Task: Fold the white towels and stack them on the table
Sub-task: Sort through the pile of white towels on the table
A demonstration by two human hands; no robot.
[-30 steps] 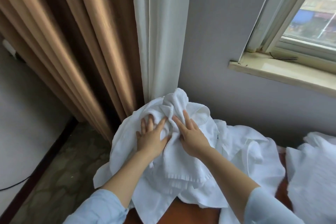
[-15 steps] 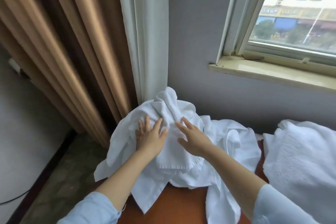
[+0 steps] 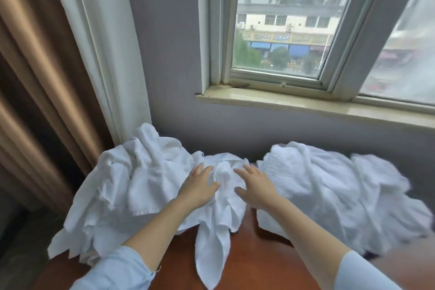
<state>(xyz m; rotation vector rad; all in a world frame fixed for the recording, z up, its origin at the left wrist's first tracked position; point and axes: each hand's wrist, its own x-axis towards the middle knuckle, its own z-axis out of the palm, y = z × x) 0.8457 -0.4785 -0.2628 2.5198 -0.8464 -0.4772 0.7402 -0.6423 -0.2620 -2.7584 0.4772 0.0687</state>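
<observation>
A heap of crumpled white towels (image 3: 131, 186) lies on the left part of the reddish-brown table (image 3: 256, 263), spilling over its left edge. One towel from it (image 3: 214, 240) trails toward me in a long point. My left hand (image 3: 200, 187) and my right hand (image 3: 255, 187) rest flat on the middle of this heap, fingers spread, a raised fold of cloth between them. A second bunched pile of white towels (image 3: 334, 190) sits on the right, just beside my right hand.
The table stands against a grey wall under a window sill (image 3: 306, 103). A white curtain (image 3: 106, 49) and brown drapes (image 3: 35, 77) hang at the left, with floor below them beside the table's left edge.
The view has swung right and up, showing the window and the right pile. Both hands have slid from the left heap's top to its right side, still flat on the cloth.
</observation>
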